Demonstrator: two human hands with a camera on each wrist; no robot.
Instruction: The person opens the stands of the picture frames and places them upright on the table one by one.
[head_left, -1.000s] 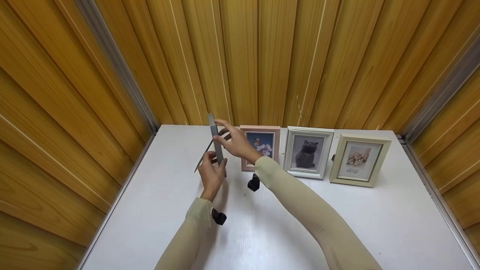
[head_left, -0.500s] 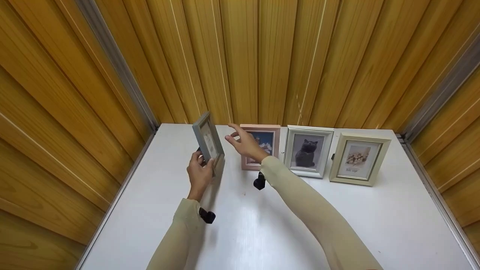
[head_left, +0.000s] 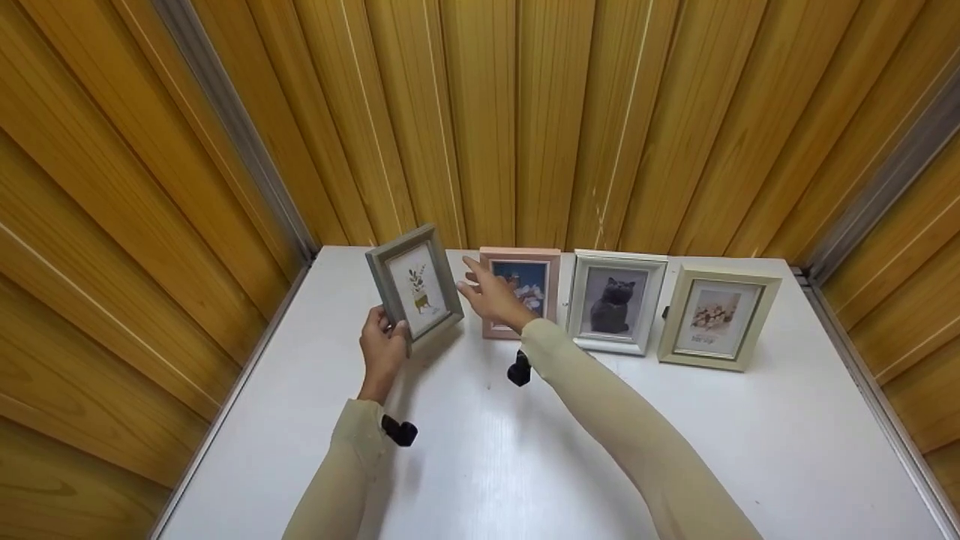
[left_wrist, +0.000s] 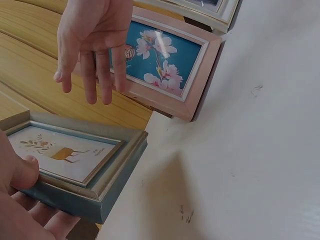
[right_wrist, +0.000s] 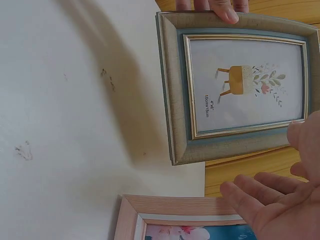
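Observation:
My left hand grips a grey-green picture frame by its lower left edge, thumb on the front and fingers behind. The frame is tilted, and its print of a plant in a yellow legged pot faces me. My right hand is beside the frame's right edge with fingers loosely extended. In the right wrist view its thumb overlaps the frame's edge; whether it touches I cannot tell. Behind that hand a pink frame with a blossom picture stands, partly covered in the head view.
A white frame with a grey cat picture and a cream frame stand to the right of the pink one on the white table. Wood-panelled walls close off the back and sides.
The grey-green frame has turned from edge-on to face me, moving slightly left with my left hand. My right hand has let go of it and moved a little to the right.

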